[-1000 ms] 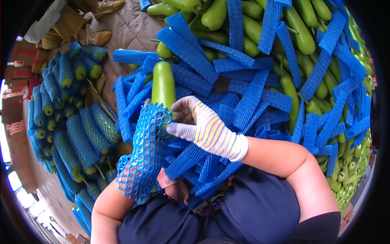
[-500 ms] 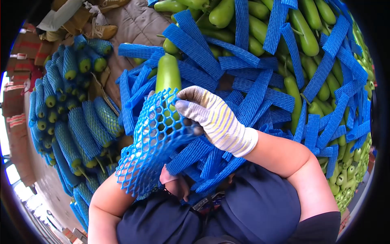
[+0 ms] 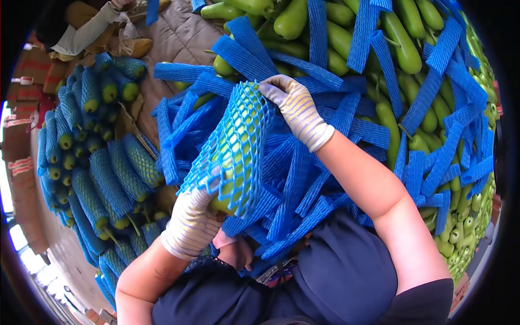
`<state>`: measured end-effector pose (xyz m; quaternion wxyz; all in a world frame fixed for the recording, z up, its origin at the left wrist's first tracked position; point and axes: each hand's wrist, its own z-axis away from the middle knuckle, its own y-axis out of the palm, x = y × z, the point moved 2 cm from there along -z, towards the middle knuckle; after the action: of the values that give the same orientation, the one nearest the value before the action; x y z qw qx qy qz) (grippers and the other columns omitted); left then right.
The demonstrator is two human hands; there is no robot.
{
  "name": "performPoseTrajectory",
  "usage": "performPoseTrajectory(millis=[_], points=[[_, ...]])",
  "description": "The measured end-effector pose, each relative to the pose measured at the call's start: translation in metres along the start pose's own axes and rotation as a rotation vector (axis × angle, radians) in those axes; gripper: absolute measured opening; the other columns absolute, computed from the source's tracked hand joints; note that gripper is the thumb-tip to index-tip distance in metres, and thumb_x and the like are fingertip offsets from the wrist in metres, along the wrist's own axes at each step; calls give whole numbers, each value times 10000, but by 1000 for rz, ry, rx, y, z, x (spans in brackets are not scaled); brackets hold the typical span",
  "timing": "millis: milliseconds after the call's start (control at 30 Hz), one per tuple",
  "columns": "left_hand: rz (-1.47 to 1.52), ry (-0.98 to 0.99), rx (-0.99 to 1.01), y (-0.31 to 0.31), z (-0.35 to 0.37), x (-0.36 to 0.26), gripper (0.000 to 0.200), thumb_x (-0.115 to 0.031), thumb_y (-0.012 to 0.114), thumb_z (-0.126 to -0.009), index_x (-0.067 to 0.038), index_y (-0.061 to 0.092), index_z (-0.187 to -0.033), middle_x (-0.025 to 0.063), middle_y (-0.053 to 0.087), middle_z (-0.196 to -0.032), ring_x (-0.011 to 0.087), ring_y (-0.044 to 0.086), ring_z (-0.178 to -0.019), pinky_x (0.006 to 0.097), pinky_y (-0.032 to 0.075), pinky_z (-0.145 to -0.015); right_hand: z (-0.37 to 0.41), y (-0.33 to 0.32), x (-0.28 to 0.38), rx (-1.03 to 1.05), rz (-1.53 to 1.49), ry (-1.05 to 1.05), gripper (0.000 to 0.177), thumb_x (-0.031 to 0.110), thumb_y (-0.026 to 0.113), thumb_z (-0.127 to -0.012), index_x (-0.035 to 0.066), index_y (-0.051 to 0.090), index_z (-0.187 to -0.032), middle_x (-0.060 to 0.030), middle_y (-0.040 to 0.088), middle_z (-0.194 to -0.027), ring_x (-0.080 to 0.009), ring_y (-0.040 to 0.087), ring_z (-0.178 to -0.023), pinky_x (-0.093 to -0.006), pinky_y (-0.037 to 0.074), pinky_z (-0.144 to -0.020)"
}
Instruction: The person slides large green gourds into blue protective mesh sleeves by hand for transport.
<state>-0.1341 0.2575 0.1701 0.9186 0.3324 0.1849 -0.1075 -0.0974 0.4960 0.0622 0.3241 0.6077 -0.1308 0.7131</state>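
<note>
No writing can be read; markings on the cardboard boxes (image 3: 21,86) are too blurred.

Bright, even daylight; colours saturated. White strip (image 3: 4,179) at far left is blown out, possibly an open doorway. Shadows are soft, only between the blue foam sleeves (image 3: 325,135). Mild sheen on bare green gourds (image 3: 403,49). Heavy fisheye: black corners, stacked netted gourds (image 3: 97,179) curve along the rim. Centre sharp; net (image 3: 246,116) over the held gourd (image 3: 230,162) reads crisp.
</note>
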Motion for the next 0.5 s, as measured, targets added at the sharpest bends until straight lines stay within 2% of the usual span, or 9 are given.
performPoseTrajectory(millis=[67,100,167,233,267,367,400,433,500], points=[[-113,68,-15,-5,1,2,656,-211,712,-867,-45,406,-1423,96,563,-1318,213,542,-1211,401,448,-1020,11,-2,3,-104,136,-95,339,245,677,-917,49,596,-1182,-62,645,-1089,-107,592,-952,-269,491,-846],[-227,129,-32,-5,1,1,676,-187,706,-867,-37,379,-1440,94,556,-1321,194,535,-1210,380,444,-1018,22,-3,3,-98,134,-101,339,245,677,-917,49,596,-1182,-62,645,-1089,-107,592,-952,-269,491,-846],[-484,268,-5,0,10,-5,783,-132,701,-868,-28,247,-1498,99,487,-1379,190,511,-1215,321,435,-1007,46,5,-7,72,-541,278,454,313,674,-918,70,526,-1272,-68,615,-1179,-145,604,-1016,-295,490,-909],[-505,40,184,6,17,-11,815,-125,709,-867,-23,218,-1509,94,469,-1392,206,492,-1241,335,419,-1025,67,26,1,413,-823,546,515,355,675,-910,85,486,-1307,-54,606,-1197,-177,612,-1057,-331,497,-943],[-521,54,344,-1,14,-13,871,-119,712,-866,-24,152,-1526,107,467,-1409,213,502,-1248,357,406,-1046,73,30,13,403,-713,572,490,337,675,-909,90,497,-1292,-52,617,-1178,-185,625,-1048,-359,515,-929],[-665,-230,477,-16,30,-56,576,-245,639,-917,19,456,-1395,159,581,-1306,245,557,-1213,388,417,-1050,76,16,-3,427,-792,751,480,289,682,-890,72,512,-1282,-72,636,-1147,-192,630,-1038,-358,518,-928],[-600,-155,444,-33,30,-62,472,-314,581,-945,23,584,-1275,172,622,-1237,249,575,-1187,393,444,-1020,79,16,1,480,-845,801,510,292,693,-876,67,504,-1292,-73,638,-1141,-191,632,-1028,-355,523,-920],[-497,-14,407,-54,22,-62,521,-348,547,-961,6,522,-1342,171,586,-1294,239,582,-1172,393,463,-994,82,15,4,480,-800,793,576,319,678,-886,62,461,-1354,-87,626,-1162,-184,628,-1031,-351,515,-920],[-545,144,-9,-46,13,-57,612,-439,565,-944,-12,468,-1373,179,552,-1336,310,546,-1225,482,437,-1024,90,27,20,401,-521,657,742,388,666,-890,58,336,-1466,-129,537,-1321,-211,567,-1165,-350,459,-987]])
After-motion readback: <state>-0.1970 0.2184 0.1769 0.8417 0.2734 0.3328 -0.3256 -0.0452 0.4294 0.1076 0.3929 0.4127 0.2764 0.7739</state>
